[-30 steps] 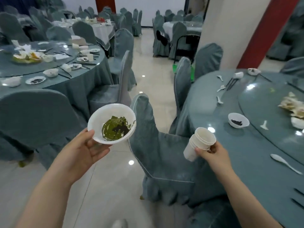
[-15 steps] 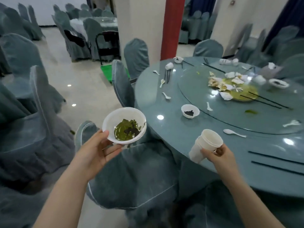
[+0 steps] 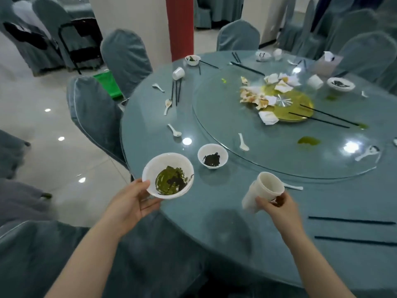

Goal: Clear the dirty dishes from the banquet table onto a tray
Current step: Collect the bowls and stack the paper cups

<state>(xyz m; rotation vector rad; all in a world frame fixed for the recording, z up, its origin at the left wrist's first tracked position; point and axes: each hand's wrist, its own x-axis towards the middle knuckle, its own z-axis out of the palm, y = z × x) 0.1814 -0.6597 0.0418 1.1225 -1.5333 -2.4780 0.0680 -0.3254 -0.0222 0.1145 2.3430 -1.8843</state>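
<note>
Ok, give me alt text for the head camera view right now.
A person's left hand holds a white bowl smeared with green sauce, and the right hand grips stacked paper cups, over a round banquet table still littered with another dirty bowl, spoons, chopsticks and napkins.

Both bare forearms reach forward. The left hand (image 3: 131,203) grips a bowl (image 3: 168,175) by its rim; the right hand (image 3: 277,208) holds stacked cups (image 3: 263,193), tilted.

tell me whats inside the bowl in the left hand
The bowl in the left hand holds green sauce smears and dark scraps. Its underside is hidden.
</note>
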